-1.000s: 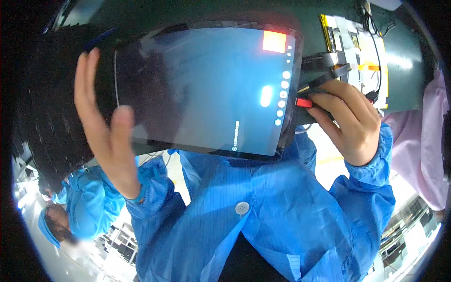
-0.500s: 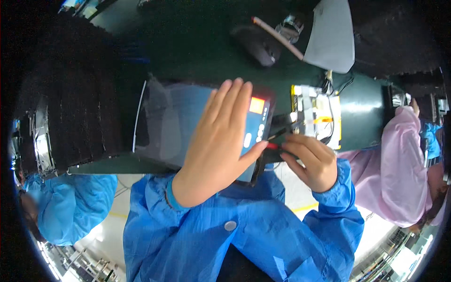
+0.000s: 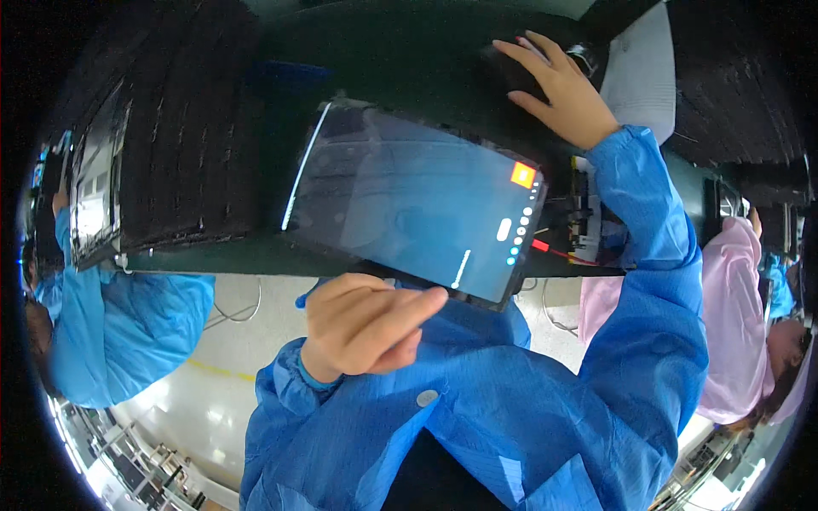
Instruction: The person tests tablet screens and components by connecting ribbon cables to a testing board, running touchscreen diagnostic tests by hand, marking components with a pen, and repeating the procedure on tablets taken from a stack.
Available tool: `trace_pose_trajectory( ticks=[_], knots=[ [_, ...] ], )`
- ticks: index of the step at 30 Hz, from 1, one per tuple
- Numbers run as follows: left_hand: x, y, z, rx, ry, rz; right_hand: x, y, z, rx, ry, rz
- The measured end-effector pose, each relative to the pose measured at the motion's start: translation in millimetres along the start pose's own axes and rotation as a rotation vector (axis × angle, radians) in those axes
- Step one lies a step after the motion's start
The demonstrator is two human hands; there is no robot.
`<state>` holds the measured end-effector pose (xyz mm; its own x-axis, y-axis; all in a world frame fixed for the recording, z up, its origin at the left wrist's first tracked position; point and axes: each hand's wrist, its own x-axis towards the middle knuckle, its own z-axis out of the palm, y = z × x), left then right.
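A lit display panel (image 3: 409, 196), blue-grey with an orange square and small icons along its right side, lies tilted at the table's front edge. By its lower edge is my left hand (image 3: 362, 328), index finger stretched out beside the frame, the other fingers curled; it holds nothing I can see. My right hand (image 3: 567, 98) reaches to the back right with fingers spread, over a dark area; a thin pen-like stick (image 3: 534, 49) shows at its fingertips. A red connector (image 3: 540, 245) on a wire lies beside the panel. My right sleeve partly covers a circuit board (image 3: 583, 204).
A white plate-like sheet (image 3: 643, 72) stands at the back right. Dark ribbed material (image 3: 179, 128) covers the left side. A person in light blue (image 3: 141, 341) sits to the left, and one in pink (image 3: 724, 332) to the right. The table (image 3: 383, 64) is dark green.
My right hand has left the red connector and moved up to the back right. My left hand has come off the screen toward its lower edge. In view, the panel sits farther right and tilted.
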<state>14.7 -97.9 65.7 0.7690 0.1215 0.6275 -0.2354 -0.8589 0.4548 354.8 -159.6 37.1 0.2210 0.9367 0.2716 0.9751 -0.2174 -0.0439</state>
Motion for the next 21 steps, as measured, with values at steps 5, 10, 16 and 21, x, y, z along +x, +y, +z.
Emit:
trace_pose_trajectory(
  ticks=[5, 10, 16, 21],
  knots=[
    [-21.6, -1.7, -0.2, 0.066, 0.005, 0.042, 0.3, 5.3, 5.2, 0.118, -0.034, -0.07],
    [-28.6, -0.3, -2.0, 0.089, 0.005, 0.054, 1.1, -1.5, -1.2, 0.26, -0.127, 0.011],
    [-18.5, 1.4, 1.6, 0.04, -0.048, 0.064, -15.1, 6.3, 0.5, 0.165, -0.09, 0.056],
    [24.5, -5.7, 8.8, 0.039, -0.149, -0.153, -45.4, -63.9, -88.0, 0.19, 0.136, -0.121]
  ],
)
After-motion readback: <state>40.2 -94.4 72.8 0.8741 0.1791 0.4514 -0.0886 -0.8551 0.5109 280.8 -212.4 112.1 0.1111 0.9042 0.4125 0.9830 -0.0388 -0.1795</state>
